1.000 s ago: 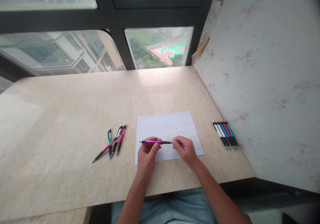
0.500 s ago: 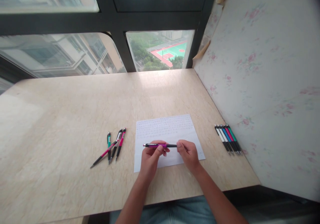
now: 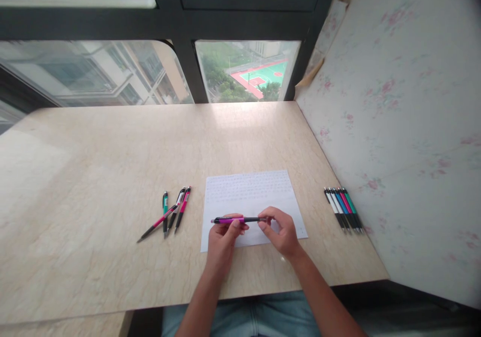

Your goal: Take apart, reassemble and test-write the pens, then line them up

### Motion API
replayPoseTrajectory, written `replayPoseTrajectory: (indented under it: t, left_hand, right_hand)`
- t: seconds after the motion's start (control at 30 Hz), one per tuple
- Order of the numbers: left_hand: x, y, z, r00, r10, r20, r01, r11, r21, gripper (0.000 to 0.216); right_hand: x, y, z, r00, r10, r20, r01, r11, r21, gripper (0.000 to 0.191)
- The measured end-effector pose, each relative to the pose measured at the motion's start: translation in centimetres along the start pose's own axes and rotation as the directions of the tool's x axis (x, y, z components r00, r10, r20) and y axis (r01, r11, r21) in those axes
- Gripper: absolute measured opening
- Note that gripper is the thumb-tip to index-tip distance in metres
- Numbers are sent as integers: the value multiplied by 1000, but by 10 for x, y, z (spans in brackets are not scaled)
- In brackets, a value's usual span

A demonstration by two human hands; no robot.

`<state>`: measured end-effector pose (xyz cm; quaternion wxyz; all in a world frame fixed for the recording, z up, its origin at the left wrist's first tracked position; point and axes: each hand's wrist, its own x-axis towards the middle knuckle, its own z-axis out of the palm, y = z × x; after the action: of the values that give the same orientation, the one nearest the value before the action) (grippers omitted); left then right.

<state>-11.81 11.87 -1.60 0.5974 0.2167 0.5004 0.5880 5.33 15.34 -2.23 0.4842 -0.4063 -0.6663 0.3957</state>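
Note:
A purple and black pen (image 3: 235,220) lies level between both hands, just above a white sheet of paper (image 3: 251,194) with faint lines of writing. My left hand (image 3: 223,240) pinches the purple barrel from below with thumb and fingers. My right hand (image 3: 281,232) pinches the dark tip end of the same pen. Both hands hover over the near half of the sheet.
Several loose pens (image 3: 171,214) lie left of the paper on the beige marble desk (image 3: 93,177). A neat row of several pens (image 3: 343,209) lies at the right by the floral papered wall (image 3: 394,126). A dark-framed window (image 3: 180,51) runs behind the desk.
The pen and both hands stay in nearly the same place over the paper; my right fingers have shifted slightly along the tip end. The view has tilted a little.

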Motion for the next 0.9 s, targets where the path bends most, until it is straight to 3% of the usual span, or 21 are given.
replayPoseTrajectory:
  t: [0.13, 0.27, 0.4, 0.53, 0.7, 0.9]
  left_hand:
    - [1, 0, -1, 1000, 0, 31, -1, 999, 50, 26]
    - [2, 0, -1, 1000, 6, 22, -7, 999, 41, 26]
    - [2, 0, 0, 1000, 1, 21, -1, 1000, 0, 25]
    - [2, 1, 0, 1000, -13, 28, 14, 999, -53, 24]
    - [4, 0, 0, 999, -27, 23, 28, 997, -76, 24]
    - [6, 0, 0, 1000, -26, 4, 26, 991, -129, 23]
  right_hand:
    - [0, 3, 1, 993, 103, -60, -103, 995, -1, 17]
    - [-1, 5, 3, 985, 124, -116, -119, 991, 54, 8]
    - [-1, 4, 2, 993, 87, -77, -81, 994, 74, 21]
    - [0, 2, 1, 988, 120, -93, -118, 993, 24, 11]
    - [2, 1, 1, 985, 159, -65, -163, 986, -48, 31]
    - [0, 3, 1, 985, 158, -66, -160, 987, -23, 18]
